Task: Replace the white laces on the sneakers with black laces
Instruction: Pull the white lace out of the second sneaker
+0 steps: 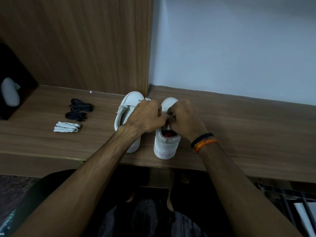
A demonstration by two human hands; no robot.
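Two white sneakers stand side by side on the wooden desk (239, 127), toes pointing away from me. The left sneaker (127, 110) is partly covered by my left forearm. Over the lace area of the right sneaker (166, 144) my left hand (147, 117) and right hand (184, 118) meet, fingers curled and pinching a white lace (168, 119) of which only a sliver shows. To the left lie two bundles of black laces (81, 105) (76, 115) and one bundle of white lace (66, 126).
A wooden panel (85, 45) rises behind the desk on the left and a pale wall (239, 48) on the right. A dark object with a grey rounded thing (10, 94) sits at far left. The desk's front edge runs just below the sneakers' heels.
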